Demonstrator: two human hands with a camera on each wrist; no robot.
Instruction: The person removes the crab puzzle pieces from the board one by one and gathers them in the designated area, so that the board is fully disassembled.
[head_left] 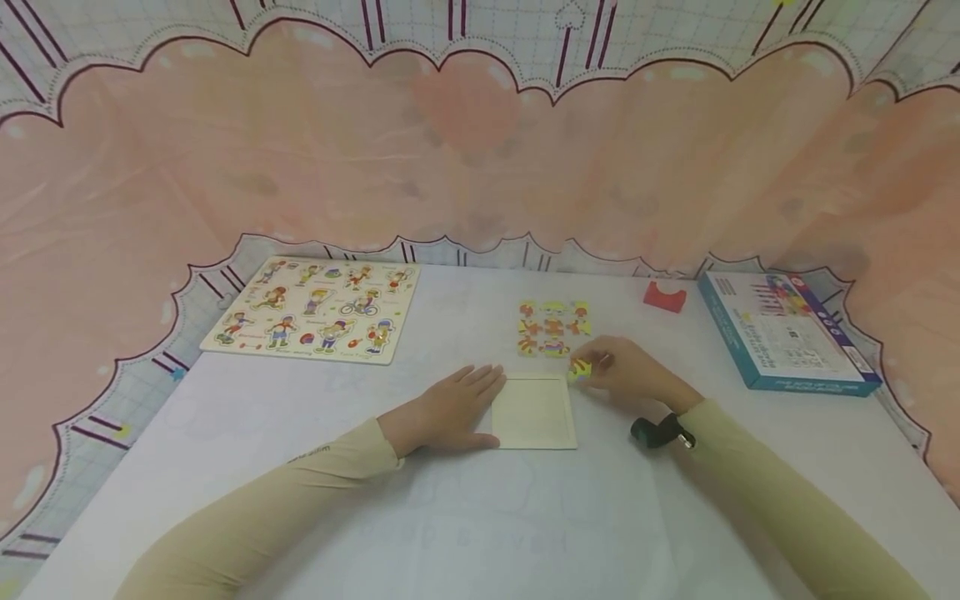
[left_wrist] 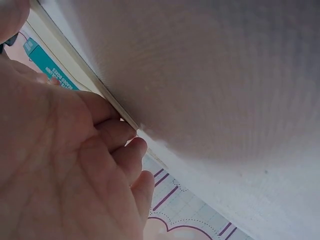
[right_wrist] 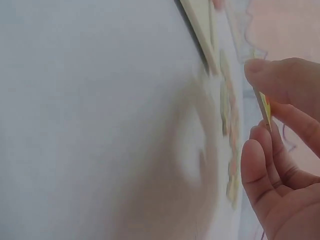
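A small pale wooden puzzle tray (head_left: 534, 412) lies bare in front of the person. The left hand (head_left: 459, 411) rests along its left side, thumb apart from the fingers. From the left wrist view, the fingertips (left_wrist: 131, 131) touch the tray's edge. A yellow jigsaw piece (head_left: 581, 370) with some red is pinched between thumb and fingers of the right hand (head_left: 617, 367), just off the tray's upper right corner. In the right wrist view this jigsaw piece (right_wrist: 264, 107) is seen nearly edge-on. Behind the tray, several loose jigsaw pieces (head_left: 553, 327) are laid out in rows.
At the back left lies a large picture board (head_left: 315, 310) with cartoon sports figures. A red curved piece (head_left: 664, 297) lies at the back right, beside a blue-and-white box (head_left: 787, 333). A dark device (head_left: 656, 432) sits at the right wrist. Patterned cloth hangs behind the white table (head_left: 480, 517).
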